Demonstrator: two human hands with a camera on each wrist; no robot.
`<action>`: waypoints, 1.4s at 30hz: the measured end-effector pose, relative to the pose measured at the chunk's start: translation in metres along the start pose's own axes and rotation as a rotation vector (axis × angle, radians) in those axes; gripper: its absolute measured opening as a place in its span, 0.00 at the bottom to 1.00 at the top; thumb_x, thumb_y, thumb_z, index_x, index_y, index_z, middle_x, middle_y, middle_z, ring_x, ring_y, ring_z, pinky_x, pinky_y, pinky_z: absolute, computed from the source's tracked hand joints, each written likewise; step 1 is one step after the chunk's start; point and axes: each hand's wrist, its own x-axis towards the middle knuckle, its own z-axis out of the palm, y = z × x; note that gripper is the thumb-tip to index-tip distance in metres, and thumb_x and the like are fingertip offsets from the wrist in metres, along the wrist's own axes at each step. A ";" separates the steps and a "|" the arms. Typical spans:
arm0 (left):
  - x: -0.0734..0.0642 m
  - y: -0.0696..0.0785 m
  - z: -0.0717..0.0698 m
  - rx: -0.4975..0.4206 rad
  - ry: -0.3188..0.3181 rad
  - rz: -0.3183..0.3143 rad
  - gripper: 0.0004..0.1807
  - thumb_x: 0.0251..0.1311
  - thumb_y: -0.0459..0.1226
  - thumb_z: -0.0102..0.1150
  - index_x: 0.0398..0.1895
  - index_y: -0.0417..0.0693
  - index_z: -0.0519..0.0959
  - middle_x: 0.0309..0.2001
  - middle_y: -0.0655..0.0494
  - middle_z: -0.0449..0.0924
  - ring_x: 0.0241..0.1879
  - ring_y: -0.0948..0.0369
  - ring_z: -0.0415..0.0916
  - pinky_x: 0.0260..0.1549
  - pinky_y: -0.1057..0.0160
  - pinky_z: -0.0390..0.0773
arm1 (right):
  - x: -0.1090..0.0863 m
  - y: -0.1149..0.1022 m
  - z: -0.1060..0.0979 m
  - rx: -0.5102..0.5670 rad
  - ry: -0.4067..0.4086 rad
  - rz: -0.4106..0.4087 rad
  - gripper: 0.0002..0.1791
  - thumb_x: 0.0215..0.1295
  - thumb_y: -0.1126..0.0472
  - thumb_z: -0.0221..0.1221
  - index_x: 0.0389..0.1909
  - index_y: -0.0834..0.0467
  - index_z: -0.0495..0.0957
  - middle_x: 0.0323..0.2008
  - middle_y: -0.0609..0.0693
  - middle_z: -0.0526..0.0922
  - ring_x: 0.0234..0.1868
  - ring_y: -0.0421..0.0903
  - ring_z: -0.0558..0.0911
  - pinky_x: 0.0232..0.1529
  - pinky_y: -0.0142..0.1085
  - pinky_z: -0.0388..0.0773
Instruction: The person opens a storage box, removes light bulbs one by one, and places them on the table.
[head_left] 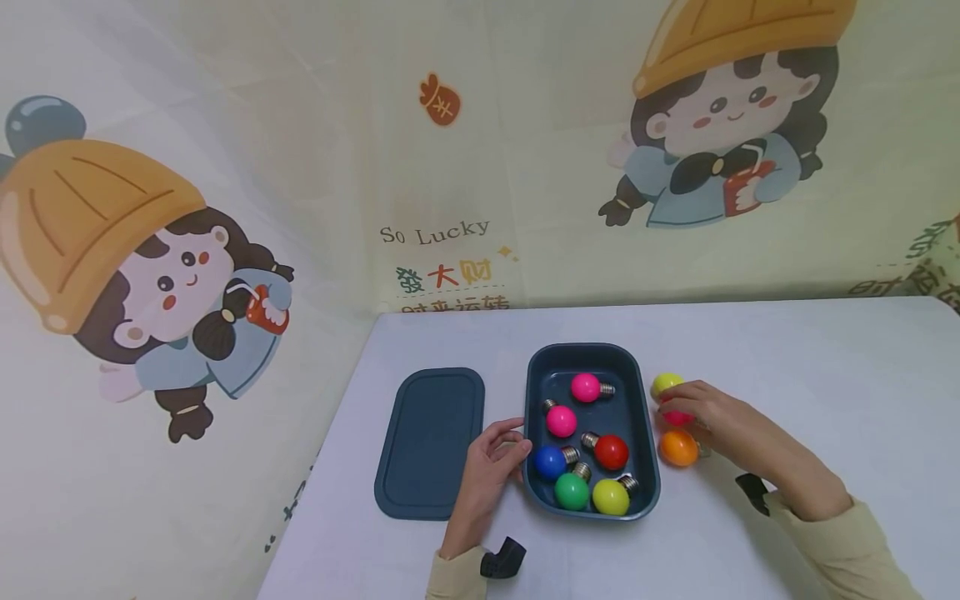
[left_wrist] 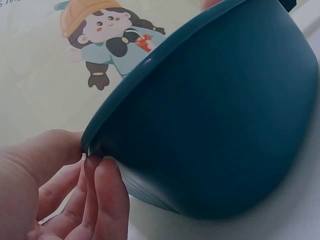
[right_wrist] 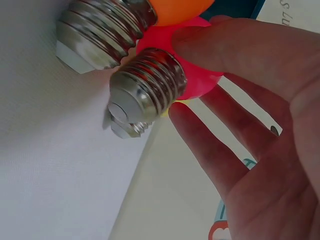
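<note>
A dark blue box (head_left: 534,367) stands on the table with several coloured light bulbs in it, among them a red bulb (head_left: 611,452), a blue bulb (head_left: 550,462) and a green bulb (head_left: 572,492). My left hand (head_left: 491,467) pinches the box's left rim between thumb and fingers; the left wrist view shows the box wall (left_wrist: 210,115) up close. Right of the box, my right hand (head_left: 723,421) grips a pink bulb (right_wrist: 200,75) by its round end, its metal screw base (right_wrist: 147,85) sticking out. An orange bulb (head_left: 678,447) and a partly hidden yellow bulb (head_left: 667,383) lie beside that hand.
A flat dark blue lid (head_left: 431,442) lies on the white table (head_left: 825,375) to the left of the box. Behind the table hangs a pale cloth (head_left: 555,167) printed with cartoon figures; it also covers the left side.
</note>
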 end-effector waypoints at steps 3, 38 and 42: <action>0.000 0.001 0.001 0.000 -0.001 0.000 0.23 0.62 0.38 0.67 0.60 0.44 0.77 0.42 0.51 0.77 0.32 0.64 0.77 0.28 0.70 0.77 | 0.000 0.000 0.000 -0.008 -0.006 0.004 0.24 0.42 0.72 0.76 0.44 0.56 0.86 0.51 0.55 0.83 0.53 0.56 0.79 0.47 0.45 0.83; -0.001 0.003 0.002 0.003 0.015 -0.028 0.23 0.63 0.41 0.66 0.60 0.46 0.77 0.43 0.50 0.78 0.33 0.61 0.77 0.28 0.69 0.77 | -0.003 -0.003 -0.003 -0.048 0.049 -0.047 0.28 0.39 0.75 0.76 0.47 0.60 0.84 0.51 0.56 0.82 0.53 0.56 0.79 0.46 0.46 0.83; -0.001 0.002 0.001 0.004 0.018 -0.027 0.23 0.63 0.40 0.66 0.60 0.45 0.77 0.42 0.50 0.77 0.33 0.61 0.77 0.27 0.69 0.77 | 0.000 -0.007 -0.004 -0.033 0.048 -0.038 0.26 0.44 0.74 0.74 0.48 0.60 0.83 0.51 0.55 0.82 0.53 0.55 0.79 0.46 0.46 0.83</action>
